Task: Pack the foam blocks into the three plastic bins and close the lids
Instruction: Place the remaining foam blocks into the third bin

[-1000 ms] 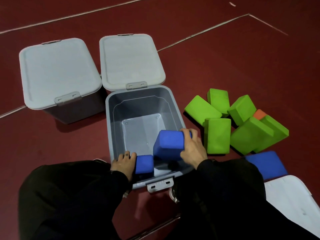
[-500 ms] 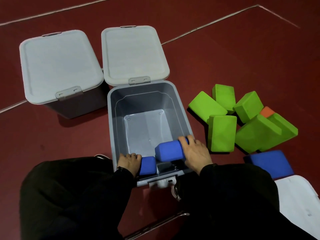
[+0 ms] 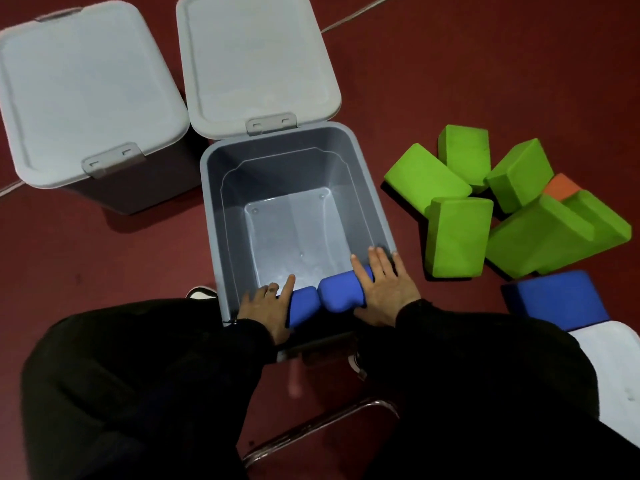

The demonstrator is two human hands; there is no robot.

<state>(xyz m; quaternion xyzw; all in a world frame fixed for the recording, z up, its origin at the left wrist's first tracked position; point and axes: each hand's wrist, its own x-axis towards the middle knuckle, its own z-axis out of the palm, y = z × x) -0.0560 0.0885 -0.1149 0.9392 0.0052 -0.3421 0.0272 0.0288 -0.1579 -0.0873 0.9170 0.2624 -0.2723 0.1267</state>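
You are looking down at a dark red floor (image 3: 450,81). An open grey bin (image 3: 367,188) stands directly in front of you. Beyond it stand two more grey bins, side by side, each with its lid shut: the left closed bin (image 3: 86,91) and the right closed bin (image 3: 256,57), whose near edge touches the open bin's far rim.

Both your hands are at the near wall inside the open bin. Your left hand (image 3: 265,306) rests against a blue foam block (image 3: 303,306), fingers loosely spread along its left end. Your right hand (image 3: 384,285) lies on a second blue foam block (image 3: 341,294), fingers nearly straight over its right end. The two blocks touch each other, side by side against the near wall. The grip of each hand is loose and open-fingered, pressing rather than clasping.

To the right of the open bin, on the floor, lies a cluster of green foam blocks (image 3: 457,233), some leaning on each other, with an orange block (image 3: 561,187) partly hidden among them. Nearer you sits another blue block (image 3: 557,299), touching a white lid (image 3: 616,368) at the right edge.
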